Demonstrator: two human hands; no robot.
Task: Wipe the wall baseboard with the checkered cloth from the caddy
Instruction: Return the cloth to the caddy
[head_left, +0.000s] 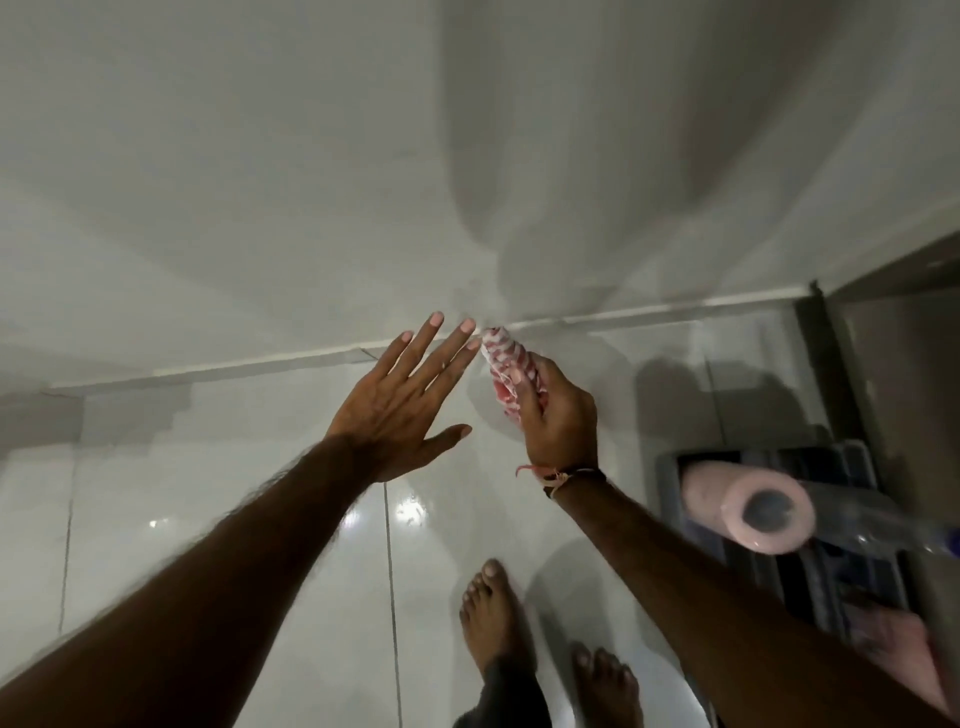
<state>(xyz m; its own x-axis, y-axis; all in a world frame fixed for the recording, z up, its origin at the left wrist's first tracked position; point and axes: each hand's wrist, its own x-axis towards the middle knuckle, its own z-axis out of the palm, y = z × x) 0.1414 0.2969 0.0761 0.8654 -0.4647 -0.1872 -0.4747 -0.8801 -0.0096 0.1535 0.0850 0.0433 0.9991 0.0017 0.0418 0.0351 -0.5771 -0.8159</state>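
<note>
The right hand (558, 410) grips the bunched checkered cloth (506, 364), its tip at the baseboard (649, 310), presenting a compact wiping edge. The left hand (400, 405) is spread, empty, probably for balance.

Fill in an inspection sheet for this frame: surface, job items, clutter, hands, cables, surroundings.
Surface: glossy white tiled floor with light glare; white baseboard along the wall.
Job's things: red-and-white checkered cloth, bunched, its tip at the baseboard; grey caddy on the floor at right.
Clutter: pink paper roll and a clear bottle in the caddy.
Hands: right hand gripping the cloth; left hand open, fingers spread, empty.
Cables: nothing seen.
Surroundings: plain white wall, dark door frame at right, bare feet below.
</note>
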